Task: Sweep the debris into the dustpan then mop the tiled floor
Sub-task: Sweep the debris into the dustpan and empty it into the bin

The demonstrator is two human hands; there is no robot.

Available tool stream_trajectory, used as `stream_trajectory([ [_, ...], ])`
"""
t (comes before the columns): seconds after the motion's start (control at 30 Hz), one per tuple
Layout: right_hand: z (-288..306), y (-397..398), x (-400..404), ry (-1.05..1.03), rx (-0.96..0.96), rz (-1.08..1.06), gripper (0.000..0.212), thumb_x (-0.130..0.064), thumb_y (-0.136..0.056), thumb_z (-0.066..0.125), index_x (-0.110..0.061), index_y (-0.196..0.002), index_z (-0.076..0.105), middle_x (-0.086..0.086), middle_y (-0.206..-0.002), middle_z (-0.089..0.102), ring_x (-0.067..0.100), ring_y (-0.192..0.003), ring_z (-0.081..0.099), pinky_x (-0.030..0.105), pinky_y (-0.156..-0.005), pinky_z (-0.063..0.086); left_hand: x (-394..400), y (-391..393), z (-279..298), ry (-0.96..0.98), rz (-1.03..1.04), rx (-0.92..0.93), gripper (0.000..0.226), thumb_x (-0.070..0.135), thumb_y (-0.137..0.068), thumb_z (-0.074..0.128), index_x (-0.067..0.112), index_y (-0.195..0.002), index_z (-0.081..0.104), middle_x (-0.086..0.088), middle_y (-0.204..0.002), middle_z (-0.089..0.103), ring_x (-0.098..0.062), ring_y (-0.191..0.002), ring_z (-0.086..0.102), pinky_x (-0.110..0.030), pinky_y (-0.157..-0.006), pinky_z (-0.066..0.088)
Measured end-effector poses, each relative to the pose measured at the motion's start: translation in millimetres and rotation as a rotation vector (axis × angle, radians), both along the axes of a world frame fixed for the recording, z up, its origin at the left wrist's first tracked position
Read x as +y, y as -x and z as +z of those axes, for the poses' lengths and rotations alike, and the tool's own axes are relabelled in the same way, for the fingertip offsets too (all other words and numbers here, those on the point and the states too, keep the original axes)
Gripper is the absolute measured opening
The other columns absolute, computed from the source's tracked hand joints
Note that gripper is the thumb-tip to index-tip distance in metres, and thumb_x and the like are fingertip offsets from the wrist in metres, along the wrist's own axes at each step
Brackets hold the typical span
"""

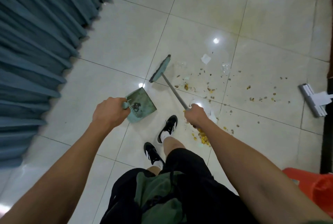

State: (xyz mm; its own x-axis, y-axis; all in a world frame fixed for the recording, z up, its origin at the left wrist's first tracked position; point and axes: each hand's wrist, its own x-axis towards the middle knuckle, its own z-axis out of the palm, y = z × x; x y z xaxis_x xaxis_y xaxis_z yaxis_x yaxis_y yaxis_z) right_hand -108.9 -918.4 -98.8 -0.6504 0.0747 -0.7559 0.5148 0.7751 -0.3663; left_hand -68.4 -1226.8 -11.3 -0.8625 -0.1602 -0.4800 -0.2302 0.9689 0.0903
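My left hand (108, 111) grips the handle of a teal dustpan (142, 102), which hangs just above the tiled floor (126, 43) with a small dark clump in it. My right hand (195, 115) holds the grey handle of a teal broom (161, 68); its head rests on the floor beyond the dustpan. Debris (209, 89) of yellow and brown bits lies scattered to the right of the broom, with a yellow pile (202, 137) by my right forearm. White paper scraps (206, 59) and a clear plastic piece (225, 68) lie among it.
A flat mop head (312, 100) lies on the floor at the right. A blue curtain (36, 52) fills the left side. A red bucket (319, 189) stands at the lower right. Dark furniture (327, 124) edges the right. My feet in black shoes (167, 128) stand between dustpan and debris.
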Motion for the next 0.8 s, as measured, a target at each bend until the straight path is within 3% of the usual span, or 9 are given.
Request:
stream_trajectory([
  [0.07,-4.5,23.6,-9.0,0.018,-0.037,-0.026,0.036,-0.016,-0.093,0.042,-0.004,-0.127,0.047,0.016,-0.109,0.059,0.029,-0.082,0.064,0.030,-0.050,0.050,1.0,26.1,0.2,0.018,-0.004,-0.004,0.016,0.045,-0.088,0.058,0.030,-0.088,0.064,0.001,-0.073,0.063,-0.025,-0.063,0.062,-0.036,-0.064,0.058],
  [0.17,-12.4,62.9,-14.6,0.061,-0.065,-0.046,0.036,-0.019,-0.094,0.043,-0.004,-0.126,0.046,0.018,-0.117,0.058,0.036,-0.099,0.065,0.041,-0.072,0.059,8.8,70.1,3.9,0.039,-0.014,-0.022,0.016,0.045,-0.088,0.059,0.030,-0.087,0.063,0.000,-0.075,0.064,-0.027,-0.066,0.063,-0.037,-0.066,0.059],
  [0.3,-24.0,112.3,-6.1,0.127,-0.107,-0.099,0.044,-0.015,-0.098,0.040,-0.004,-0.141,0.040,0.017,-0.119,0.056,0.033,-0.083,0.068,0.035,-0.058,0.055,24.9,127.7,4.9,0.062,-0.061,-0.069,0.012,0.042,-0.090,0.059,0.030,-0.087,0.062,0.000,-0.075,0.062,-0.026,-0.068,0.062,-0.033,-0.064,0.055],
  [0.4,-29.9,142.9,3.1,0.126,-0.115,-0.075,0.047,-0.014,-0.101,0.036,-0.009,-0.147,0.037,0.016,-0.122,0.055,0.031,-0.078,0.070,0.035,-0.055,0.054,35.6,160.1,-1.4,0.049,-0.092,-0.107,0.010,0.042,-0.092,0.061,0.032,-0.089,0.063,0.007,-0.071,0.058,-0.019,-0.064,0.059,-0.031,-0.062,0.053],
  [0.5,-35.8,158.7,13.6,0.053,-0.109,0.055,0.038,-0.011,-0.097,0.036,-0.010,-0.133,0.047,0.012,-0.105,0.058,0.028,-0.073,0.065,0.038,-0.050,0.055,47.3,184.7,-7.3,0.050,-0.158,-0.107,0.014,0.044,-0.090,0.062,0.030,-0.090,0.066,0.006,-0.072,0.061,-0.019,-0.064,0.060,-0.033,-0.064,0.056],
  [0.57,-37.1,158.7,22.8,-0.016,-0.133,0.101,0.034,-0.010,-0.097,0.038,-0.007,-0.129,0.051,0.007,-0.088,0.052,0.022,-0.064,0.056,0.032,-0.045,0.044,58.2,198.7,-7.5,0.044,-0.204,-0.116,0.012,0.043,-0.091,0.062,0.031,-0.091,0.065,0.003,-0.075,0.063,-0.020,-0.065,0.060,-0.031,-0.062,0.053],
  [0.8,-40.2,111.9,64.9,-0.156,-0.203,0.039,0.036,-0.008,-0.094,0.044,-0.008,-0.130,0.053,0.003,-0.081,0.048,0.022,-0.071,0.055,0.032,-0.057,0.045,85.6,224.2,-11.6,0.032,-0.326,-0.150,0.013,0.039,-0.091,0.063,0.027,-0.087,0.066,0.001,-0.073,0.061,-0.021,-0.066,0.060,-0.037,-0.066,0.058],
])
